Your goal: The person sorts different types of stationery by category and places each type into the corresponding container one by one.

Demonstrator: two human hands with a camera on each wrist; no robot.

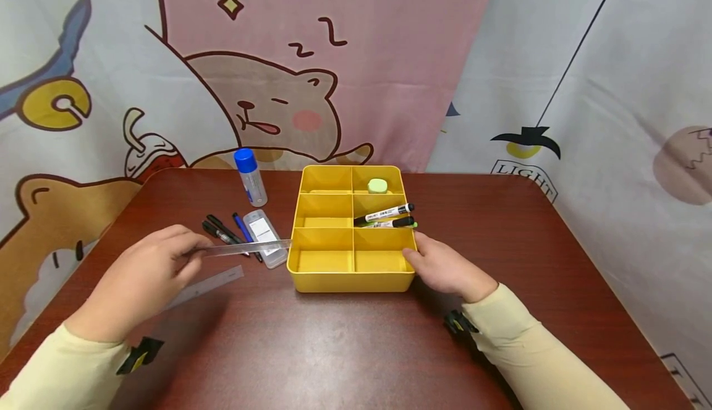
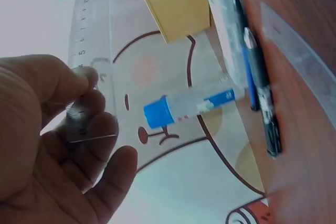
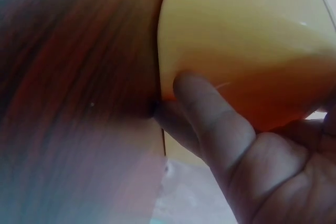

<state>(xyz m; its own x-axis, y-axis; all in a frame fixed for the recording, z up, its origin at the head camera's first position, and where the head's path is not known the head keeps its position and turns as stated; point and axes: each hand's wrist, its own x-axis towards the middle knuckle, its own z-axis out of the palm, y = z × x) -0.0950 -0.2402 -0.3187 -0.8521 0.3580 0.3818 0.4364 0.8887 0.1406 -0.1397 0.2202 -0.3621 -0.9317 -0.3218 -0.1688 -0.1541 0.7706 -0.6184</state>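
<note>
My left hand (image 1: 150,271) pinches one end of a clear ruler (image 1: 250,248) between thumb and fingers. The ruler's far end overlaps the left wall of a yellow compartment box (image 1: 350,282) in the head view. Printed numbers show along the ruler (image 2: 89,30) in the left wrist view. At the box's right front corner, my right hand (image 1: 447,266) grips the wall, thumb at the rim and fingers (image 3: 210,114) along the outside. Black-capped markers (image 1: 386,214) lie in the right middle compartment, and a pale green rounded item (image 1: 377,186) sits in the right back one.
Left of the box lie a translucent case (image 1: 266,238), a blue pen (image 1: 242,227) and black pens (image 1: 219,230). A blue-capped glue stick (image 1: 251,178) stands behind them. Another clear ruler (image 1: 206,286) lies on the table below my left hand. A printed curtain (image 1: 411,57) hangs behind.
</note>
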